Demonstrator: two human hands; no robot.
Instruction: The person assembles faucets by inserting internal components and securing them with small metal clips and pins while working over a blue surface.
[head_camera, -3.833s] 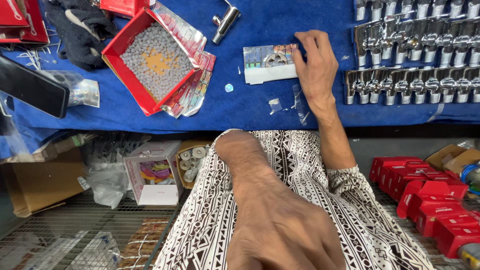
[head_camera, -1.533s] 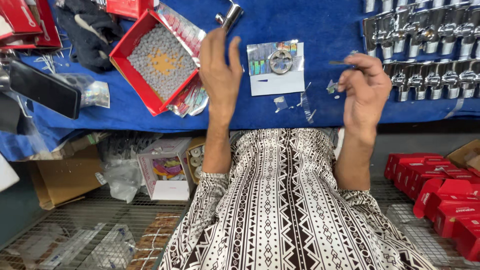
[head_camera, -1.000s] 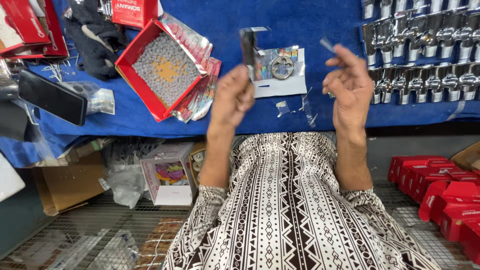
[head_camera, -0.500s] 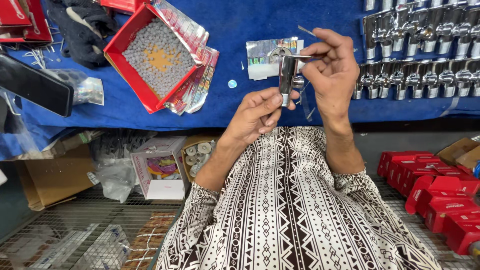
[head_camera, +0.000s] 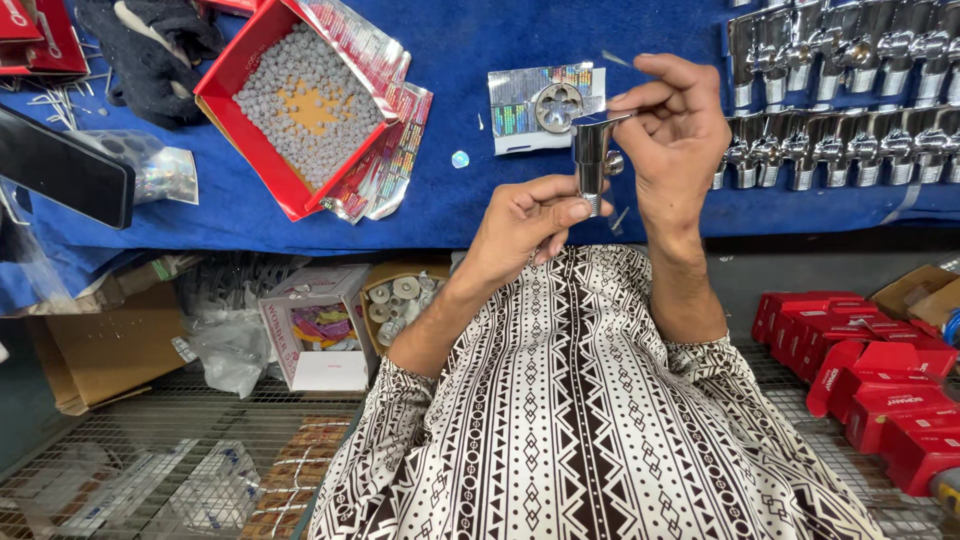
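Red box of small grey parts, perhaps washers, on blue cloth; rows of chrome valves alongside.

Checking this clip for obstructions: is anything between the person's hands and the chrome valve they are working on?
Nothing visible. The left hand already has a grip on the lower end of the chrome valve, and the right hand pinches its top. Both touch it directly above the blue cloth.
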